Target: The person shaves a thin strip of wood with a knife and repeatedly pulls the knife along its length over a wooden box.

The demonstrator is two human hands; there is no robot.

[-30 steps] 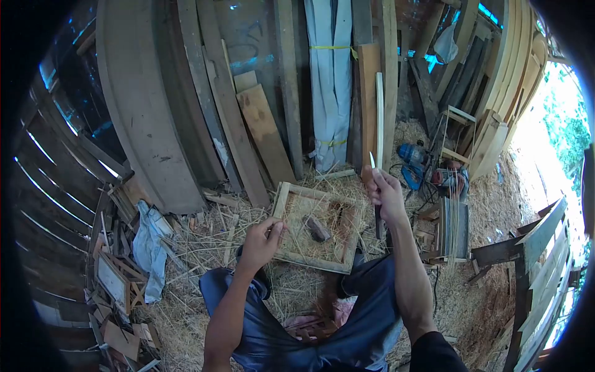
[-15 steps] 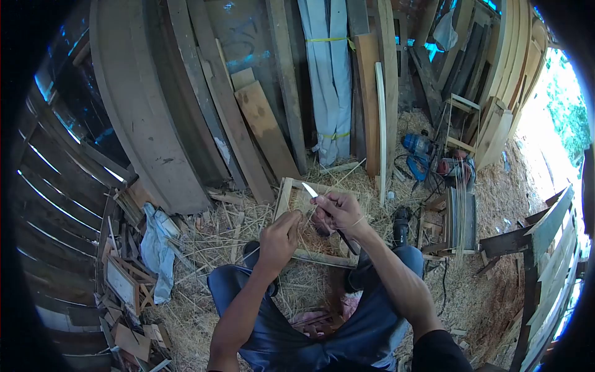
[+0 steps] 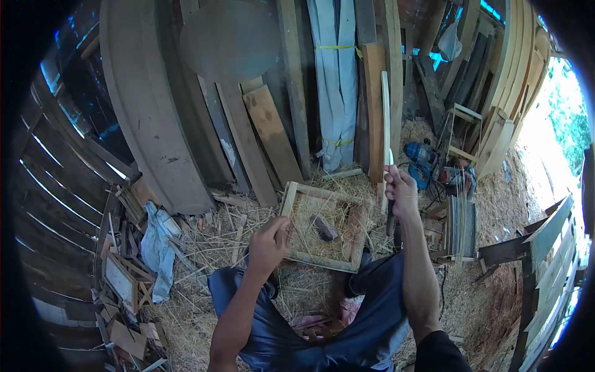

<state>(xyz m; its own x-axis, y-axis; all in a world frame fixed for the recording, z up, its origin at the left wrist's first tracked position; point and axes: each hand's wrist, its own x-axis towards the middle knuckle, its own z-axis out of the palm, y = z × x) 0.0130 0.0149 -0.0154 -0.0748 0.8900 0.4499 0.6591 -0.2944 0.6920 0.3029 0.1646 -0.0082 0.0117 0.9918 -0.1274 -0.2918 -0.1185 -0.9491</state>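
Note:
My right hand (image 3: 403, 193) is wrapped round a knife (image 3: 390, 214), its pale blade pointing up and its dark handle running down below the fist. My left hand (image 3: 268, 247) is closed, fingers curled, near the left side of a wooden frame (image 3: 313, 262); whatever it pinches, if anything, is too thin to make out. The frame lies on the straw-strewn ground between my feet. Inside it rests a dark brown block (image 3: 324, 228) among shavings.
Boards (image 3: 271, 127) and a wrapped grey bundle (image 3: 335, 93) lean against the back wall. To the right stand a blue power tool (image 3: 419, 153), a red one (image 3: 455, 175) and a bundle of thin sticks (image 3: 460, 232). Scrap wood and a pale cloth (image 3: 157, 251) lie left.
My right hand has swung right with the knife, away from my left hand and the frame. The dark block inside the frame shows fully. My left hand has shifted slightly left and down.

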